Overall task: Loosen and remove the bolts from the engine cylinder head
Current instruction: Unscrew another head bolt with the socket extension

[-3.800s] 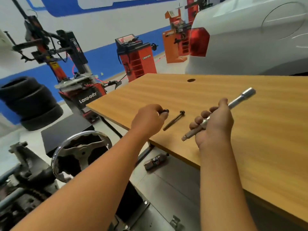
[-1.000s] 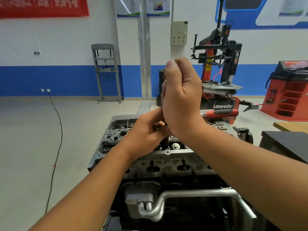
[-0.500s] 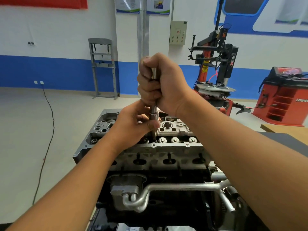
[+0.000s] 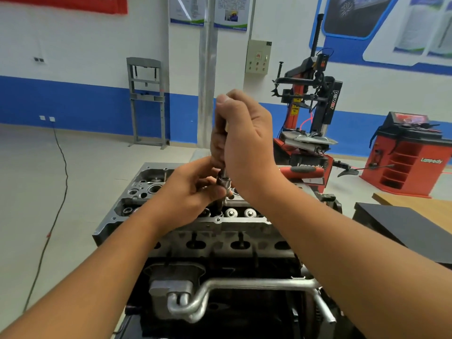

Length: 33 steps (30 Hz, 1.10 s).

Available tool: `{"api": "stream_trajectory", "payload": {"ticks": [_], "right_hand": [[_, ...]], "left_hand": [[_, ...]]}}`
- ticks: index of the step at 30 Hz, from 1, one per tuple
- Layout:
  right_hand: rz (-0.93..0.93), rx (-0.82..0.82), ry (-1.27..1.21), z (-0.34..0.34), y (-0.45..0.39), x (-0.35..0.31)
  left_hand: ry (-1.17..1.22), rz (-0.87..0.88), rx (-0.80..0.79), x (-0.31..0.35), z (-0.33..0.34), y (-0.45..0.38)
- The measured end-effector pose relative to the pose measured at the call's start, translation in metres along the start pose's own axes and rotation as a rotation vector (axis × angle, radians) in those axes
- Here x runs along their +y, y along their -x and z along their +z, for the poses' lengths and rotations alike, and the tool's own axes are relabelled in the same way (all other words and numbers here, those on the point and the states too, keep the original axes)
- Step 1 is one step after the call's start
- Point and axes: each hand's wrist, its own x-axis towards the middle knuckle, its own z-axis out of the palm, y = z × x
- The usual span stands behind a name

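— So why do we stand the extension bar [image 4: 223, 178] upright over the cylinder head [image 4: 195, 222] like this?

— Likely because the bolts sit down in wells along the head; a vertical bar drops straight onto one, and we judge that any tilt would let the bit slip off. The bolt itself we cannot see; it is hidden under our hands, somewhere near the middle of the head's top face.

— And the right hand [image 4: 244, 143]?

— It wraps the upper part of the bar, fingers curled round it and thumb laid up along the top; that puts our weight in line with the bar and lets us spin it.

— The left hand [image 4: 188, 192]?

— Lower down, fingers and thumb pinching the bar at its socket end, just above the head; we judge it is steadying the tip so it seats.

— So both hands are closed on the one tool?

— Yes; neither is slack. The red-handled tool [image 4: 302, 170] lies on the far side of the engine, untouched; we reckon it serves for the hard turns.
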Motion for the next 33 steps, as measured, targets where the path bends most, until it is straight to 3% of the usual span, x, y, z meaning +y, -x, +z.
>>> {"api": "stream_trajectory", "payload": {"ticks": [2,7,10,14,19,22,29,31,33], "right_hand": [[0.05,-0.08,-0.041,0.0,-0.003,0.0],[0.373,-0.42,-0.048,-0.001,-0.024,-0.003],[0.444,-0.521,-0.059,0.001,-0.033,-0.001],[0.444,-0.386,-0.068,0.008,-0.03,0.007],[0.284,-0.111,0.079,0.014,-0.022,0.009],[0.383,-0.142,-0.044,0.008,-0.024,0.005],[0.493,-0.402,-0.169,-0.008,-0.033,-0.002],[0.479,-0.384,-0.152,-0.008,-0.031,-0.001],[0.466,-0.264,-0.114,-0.005,-0.028,0.002]], "left_hand": [[0.056,-0.027,0.003,0.001,-0.003,0.0],[0.127,-0.092,-0.079,0.001,-0.009,0.002],[0.158,-0.111,-0.093,0.001,-0.011,0.002],[0.15,-0.136,-0.038,-0.004,-0.014,0.004],[0.062,-0.109,0.082,-0.005,-0.008,0.003],[0.103,-0.095,0.099,-0.003,-0.006,0.003],[0.219,-0.136,0.004,-0.002,-0.009,0.004],[0.215,-0.117,0.031,-0.003,-0.008,0.004],[0.17,-0.1,0.055,-0.003,-0.007,0.003]]}}
